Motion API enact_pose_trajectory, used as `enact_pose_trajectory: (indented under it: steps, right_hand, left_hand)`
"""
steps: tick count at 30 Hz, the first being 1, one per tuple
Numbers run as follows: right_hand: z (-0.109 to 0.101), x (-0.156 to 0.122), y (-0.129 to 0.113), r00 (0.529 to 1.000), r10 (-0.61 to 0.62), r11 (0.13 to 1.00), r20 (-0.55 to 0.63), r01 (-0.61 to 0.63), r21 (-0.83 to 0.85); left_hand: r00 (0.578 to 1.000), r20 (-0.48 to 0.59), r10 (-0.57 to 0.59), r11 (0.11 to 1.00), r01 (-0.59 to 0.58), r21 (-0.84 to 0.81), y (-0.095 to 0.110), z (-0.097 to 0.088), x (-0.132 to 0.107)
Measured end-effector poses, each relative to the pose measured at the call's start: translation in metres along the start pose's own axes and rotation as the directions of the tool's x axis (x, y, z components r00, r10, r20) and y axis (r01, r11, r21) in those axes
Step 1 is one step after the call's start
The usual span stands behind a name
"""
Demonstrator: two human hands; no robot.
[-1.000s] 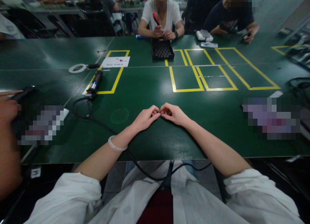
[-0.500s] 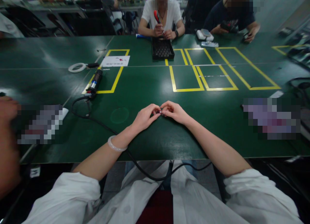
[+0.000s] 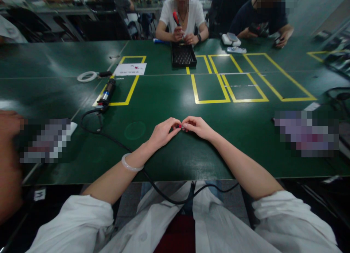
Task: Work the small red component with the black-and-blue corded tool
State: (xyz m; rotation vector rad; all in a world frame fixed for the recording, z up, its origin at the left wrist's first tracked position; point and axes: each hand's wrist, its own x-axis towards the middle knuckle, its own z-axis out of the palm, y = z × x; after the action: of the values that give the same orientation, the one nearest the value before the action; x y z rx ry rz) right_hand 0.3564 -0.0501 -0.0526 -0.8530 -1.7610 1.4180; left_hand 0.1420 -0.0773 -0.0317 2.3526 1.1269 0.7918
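My left hand (image 3: pixel 164 131) and my right hand (image 3: pixel 199 126) meet fingertip to fingertip over the near middle of the green table (image 3: pixel 175 156). Between them is a small red and dark piece (image 3: pixel 179 126), too small to tell its kind. The left thumb and fingers pinch it from one side. On the other side the right thumb and index finger are closed at its end, mostly hiding what they grip. A pale bangle (image 3: pixel 132 163) circles my left wrist.
A black electric screwdriver (image 3: pixel 107 93) lies on the left, its cable (image 3: pixel 117 140) running under my left arm. Yellow tape outlines (image 3: pixel 212 102) mark the table. Across sits a person (image 3: pixel 168 19) behind a black tray (image 3: pixel 184 56). Another person's arm (image 3: pixel 9 165) is at far left.
My right fingers have dropped slightly, and more of the red on the small piece shows between my hands. My left hand stays nearly still.
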Motion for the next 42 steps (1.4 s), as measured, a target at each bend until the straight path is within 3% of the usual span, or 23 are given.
enact_pose_trajectory:
  steps: [6,13,19,28,37,42]
  right_hand:
    - [0.002,-0.001,0.0,1.0,-0.009,0.999,-0.02,0.009,0.048]
    - [0.001,0.0,0.004,1.0,0.019,0.999,0.01,-0.019,0.043]
    - [0.002,-0.002,0.002,0.998,-0.049,0.998,-0.042,0.047,-0.047]
    - [0.001,-0.005,-0.004,0.99,-0.141,0.95,-0.013,0.132,-0.283]
    - [-0.008,-0.002,0.004,0.985,-0.1,0.967,-0.143,0.063,-0.247]
    - [-0.009,-0.001,0.007,0.986,-0.078,0.977,-0.147,0.046,-0.208]
  left_hand:
    - [0.998,0.004,-0.059,0.998,0.059,-0.037,-0.003,0.002,0.001]
    - [1.0,0.018,-0.02,1.0,0.02,-0.01,-0.002,0.002,-0.001]
    - [0.998,0.019,-0.064,0.998,0.064,-0.022,-0.001,0.001,0.001]
    - [0.995,0.03,-0.093,0.995,0.095,-0.037,0.0,0.0,0.001]
    - [0.989,0.069,-0.129,0.991,0.127,0.035,-0.007,0.0,0.002]
    - [0.989,0.083,-0.12,0.992,0.116,0.052,-0.013,-0.006,0.004]
